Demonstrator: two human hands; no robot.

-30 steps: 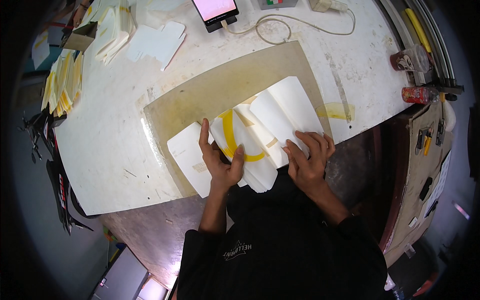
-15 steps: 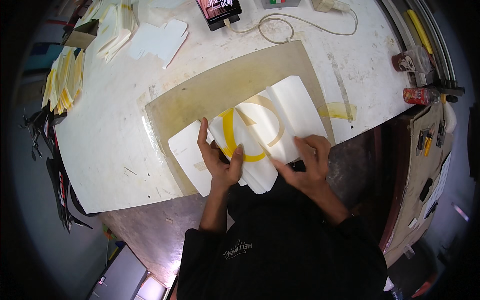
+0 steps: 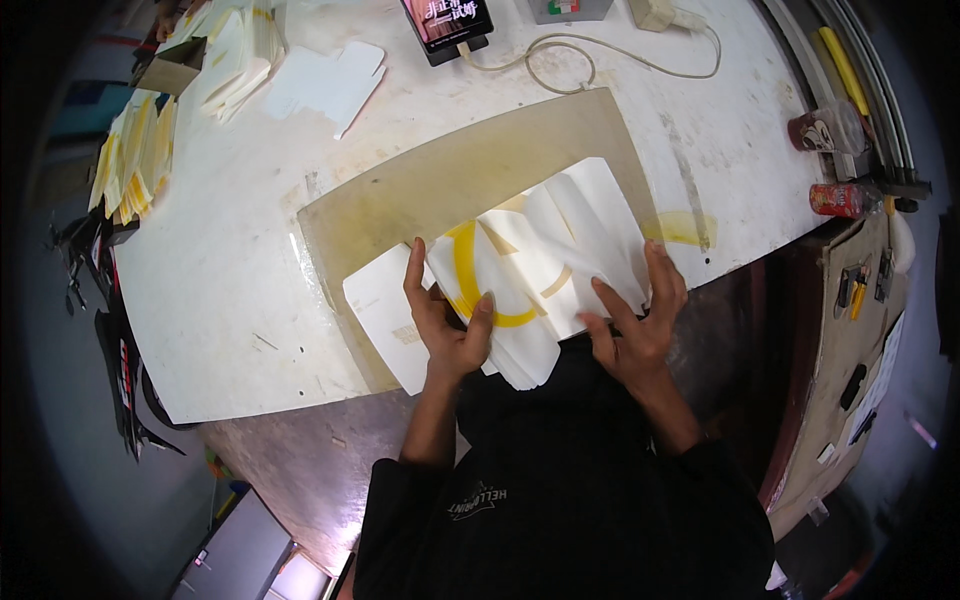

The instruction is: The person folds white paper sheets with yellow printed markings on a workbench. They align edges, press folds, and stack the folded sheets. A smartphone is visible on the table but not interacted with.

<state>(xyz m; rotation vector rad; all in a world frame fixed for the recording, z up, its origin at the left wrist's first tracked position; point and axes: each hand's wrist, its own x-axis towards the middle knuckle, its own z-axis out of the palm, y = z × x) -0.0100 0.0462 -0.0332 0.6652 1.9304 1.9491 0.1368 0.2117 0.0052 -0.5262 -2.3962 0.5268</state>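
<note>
White and stained, the table (image 3: 230,330) fills most of my head view, and on it lies a greyish mat (image 3: 370,215). Near the mat's close edge is the folded paper stack (image 3: 497,275), marked with a yellow curve; its loose sheet (image 3: 605,205) spreads wavy toward my right. My left hand (image 3: 450,335) pinches the stack, thumb on top, and a flat white piece (image 3: 375,300) lies beside it. My right hand (image 3: 645,340) is spread at the sheet's near edge, thumb apart from the index finger; whether these fingertips touch the paper, I cannot tell.

I think the sheet could crease wrongly if my right fingers push it unevenly, and the layers could slip if my left thumb loosens. My other left fingers are mostly hidden under the paper. At the top, the phone (image 3: 448,22) is cut off by the border, and another person's hand (image 3: 165,25) is hard to make out.
</note>
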